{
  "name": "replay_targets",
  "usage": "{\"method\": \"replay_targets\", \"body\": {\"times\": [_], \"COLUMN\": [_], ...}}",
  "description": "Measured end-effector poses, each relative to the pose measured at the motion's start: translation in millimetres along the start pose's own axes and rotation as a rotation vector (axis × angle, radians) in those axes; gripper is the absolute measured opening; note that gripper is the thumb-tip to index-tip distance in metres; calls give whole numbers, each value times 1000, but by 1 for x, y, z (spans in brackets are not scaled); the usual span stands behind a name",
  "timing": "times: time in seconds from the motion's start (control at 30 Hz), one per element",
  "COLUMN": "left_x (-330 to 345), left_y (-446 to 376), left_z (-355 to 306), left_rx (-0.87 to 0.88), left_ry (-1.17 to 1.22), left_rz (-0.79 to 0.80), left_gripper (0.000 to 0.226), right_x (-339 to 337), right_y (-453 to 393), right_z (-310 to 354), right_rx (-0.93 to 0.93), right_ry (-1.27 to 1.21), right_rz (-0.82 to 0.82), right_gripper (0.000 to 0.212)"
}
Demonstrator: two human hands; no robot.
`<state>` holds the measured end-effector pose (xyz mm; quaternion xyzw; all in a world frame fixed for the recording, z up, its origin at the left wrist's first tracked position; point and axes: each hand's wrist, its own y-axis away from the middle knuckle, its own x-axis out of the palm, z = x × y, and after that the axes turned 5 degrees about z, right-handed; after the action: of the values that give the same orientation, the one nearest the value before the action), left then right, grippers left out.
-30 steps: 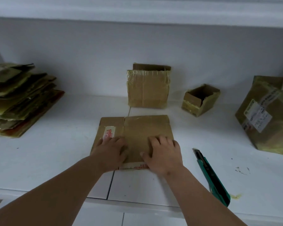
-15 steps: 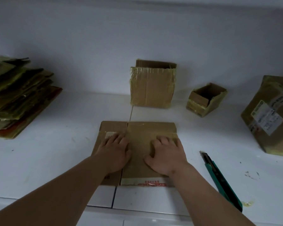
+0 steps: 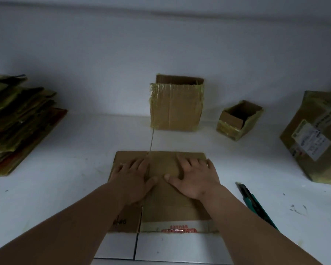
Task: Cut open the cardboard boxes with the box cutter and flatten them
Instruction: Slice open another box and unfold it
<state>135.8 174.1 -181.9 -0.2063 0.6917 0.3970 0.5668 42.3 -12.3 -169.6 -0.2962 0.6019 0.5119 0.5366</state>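
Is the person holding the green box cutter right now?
No, the box cutter lies on the table while the left hand and right hand press the flattened box.

Brown flattened box (image 3: 161, 190) with red print, teal box cutter (image 3: 260, 205), seemingly white table (image 3: 46, 197)

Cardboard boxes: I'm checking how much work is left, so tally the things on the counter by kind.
Flattened box under both hands: 1
Stack of flattened cardboard: 1
Boxes not yet flattened: 3
Box cutter: 1
Total: 6
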Motion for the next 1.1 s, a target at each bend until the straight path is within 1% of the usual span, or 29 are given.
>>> {"method": "replay_targets", "body": {"times": [0.07,0.1,0.13,0.2,0.27,0.33,0.4,0.43,0.53,0.6,0.67,0.77,0.8,0.83,0.87,0.93,0.97,1.03,1.1], "left_x": [5,8,10,10,7,7,10,11,11,11,12,22,26,29,30,27,24,18,13], "left_y": [0,-1,-4,-3,3,12,20,24,30,32,37,47,49,49,51,53,55,58,62], "left_z": [-3,-4,-4,-2,-4,-12,-20,-23,-21,-15,-11,-12,-13,-14,-15,-17,-18,-15,-12], "left_rx": [25,26,21,13,-3,-51,-108,-116,-68,-28,0,13,2,-15,-35,-70,-79,-97,-122], "left_ry": [-5,-4,7,26,14,-22,-3,34,103,109,94,49,24,16,26,36,37,58,105], "left_rz": [43,51,52,67,29,-75,-151,-159,-119,-47,11,29,24,17,17,31,39,74,122], "left_gripper": [104,105,101,86,79,75,67,63,61,70,82,125,132,129,119,87,76,65,63], "right_x": [14,18,20,17,12,13,22,28,33,26,24,37,42,43,43,39,37,35,35], "right_y": [6,6,4,3,4,11,24,31,39,39,44,60,64,64,63,63,64,71,80], "right_z": [-2,-4,-5,-3,2,9,17,20,20,17,16,15,15,15,16,15,14,8,0], "right_rx": [-10,-8,-3,16,51,59,10,-11,-1,-10,-27,-35,-29,-21,-20,-30,-41,-51,11], "right_ry": [-32,-45,-48,-15,53,117,104,58,-36,-42,-21,9,9,3,-2,-16,-32,-81,-160], "right_rz": [10,10,17,55,55,-44,-134,-120,36,84,71,60,61,64,71,92,92,52,-52], "right_gripper": [88,88,88,88,86,81,73,73,84,91,93,89,88,87,86,86,85,77,66]}}
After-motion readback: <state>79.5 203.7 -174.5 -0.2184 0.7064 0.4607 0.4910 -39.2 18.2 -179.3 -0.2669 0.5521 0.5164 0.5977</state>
